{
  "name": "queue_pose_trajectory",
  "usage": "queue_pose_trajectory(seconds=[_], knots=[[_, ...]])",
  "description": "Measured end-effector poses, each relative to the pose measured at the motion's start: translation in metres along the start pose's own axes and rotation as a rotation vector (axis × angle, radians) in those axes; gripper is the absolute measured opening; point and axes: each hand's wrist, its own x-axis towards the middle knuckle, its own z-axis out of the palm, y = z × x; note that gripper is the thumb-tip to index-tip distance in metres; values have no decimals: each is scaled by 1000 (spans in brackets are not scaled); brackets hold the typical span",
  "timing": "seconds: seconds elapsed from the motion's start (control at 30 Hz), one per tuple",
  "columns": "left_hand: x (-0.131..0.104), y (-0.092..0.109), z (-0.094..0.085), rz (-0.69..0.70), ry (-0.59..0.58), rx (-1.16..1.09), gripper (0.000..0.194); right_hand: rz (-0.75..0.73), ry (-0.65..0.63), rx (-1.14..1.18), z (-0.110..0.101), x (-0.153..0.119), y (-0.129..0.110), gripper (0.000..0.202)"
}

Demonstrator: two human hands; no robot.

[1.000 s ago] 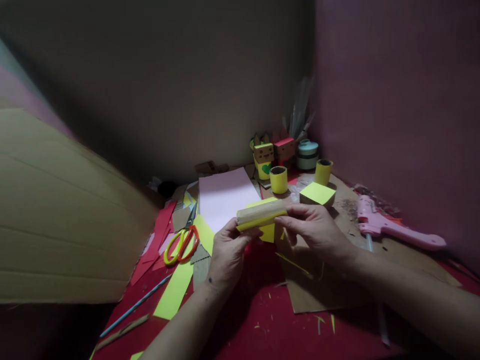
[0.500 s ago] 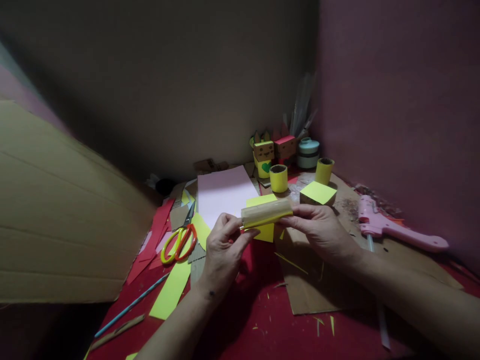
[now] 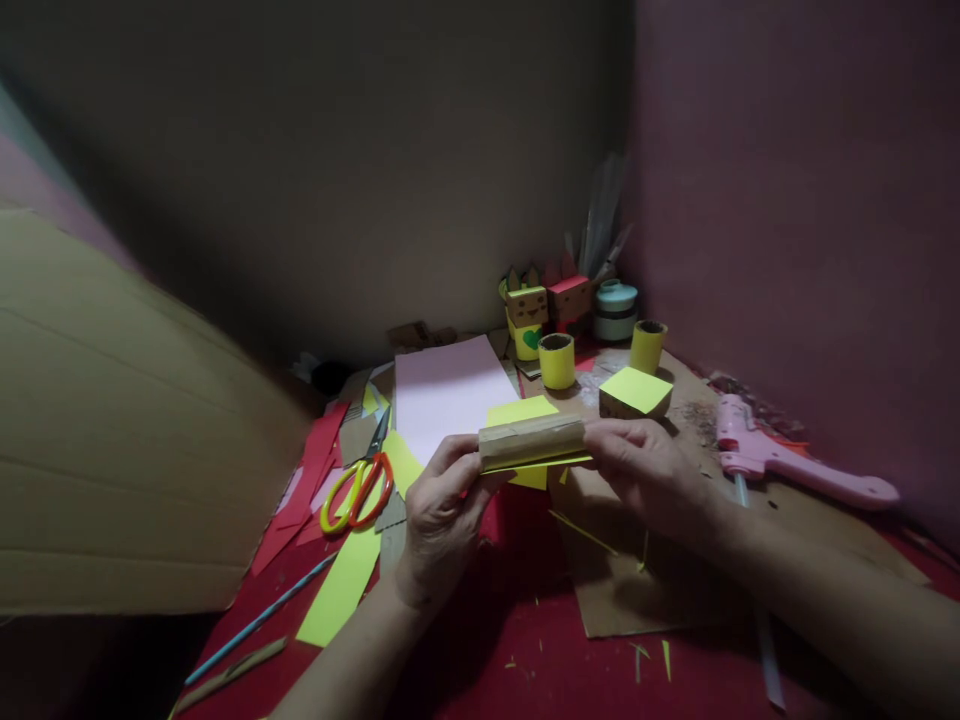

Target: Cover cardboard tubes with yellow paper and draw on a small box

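Note:
Between both hands I hold a brown cardboard roll (image 3: 531,441) level above the table, with a yellow paper strip (image 3: 544,464) along its lower edge. My left hand (image 3: 448,500) pinches the roll's left end, thumb in front. At the right end my right hand (image 3: 645,465) grips it with thumb and fingers. Behind the roll lies a yellow paper square (image 3: 521,409), partly hidden by it. A sheet of pale pink paper (image 3: 454,385) is flat on the table farther back.
Scissors (image 3: 358,490) with yellow and red handles lie at left beside red paper strips (image 3: 307,480). A pink glue gun (image 3: 795,460) rests at right. Yellow-wrapped tubes (image 3: 556,362), a yellow-topped cardboard piece (image 3: 636,390) and two box-headed figures (image 3: 527,320) stand at the back.
The roll has turned slightly in my hands and sits a little lower; the yellow strip now shows as a thin edge beneath it. My left thumb has moved up against the roll's end.

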Motion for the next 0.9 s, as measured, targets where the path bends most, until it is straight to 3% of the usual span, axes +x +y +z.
queue_pose_trajectory(seconds=[0.27, 0.37, 0.47, 0.53, 0.6, 0.73, 0.8, 0.9], knots=[[2, 2, 0, 42, -73, 26, 19, 174, -55, 305, 1, 3, 8, 23], [-1, 3, 2, -87, -49, -91, 16, 223, -38, 317, 1, 4, 7, 24], [-5, 2, 6, -259, -41, -203, 11, 362, 7, 184, -2, 7, -4, 27], [-7, 0, 8, -303, -36, -231, 11, 368, 81, 25, -9, 4, -18, 28], [-8, -4, 10, -295, -18, -232, 14, 250, 211, -195, -22, -6, -36, 25], [-7, -6, 9, -199, -17, -199, 19, 58, 498, -987, -66, -50, -59, 35], [-6, -2, 8, -164, -49, -179, 22, 42, 486, -1449, -93, -74, -57, 43], [-3, 7, 7, -162, -64, -146, 19, 136, 369, -1744, -124, -94, -43, 48]])
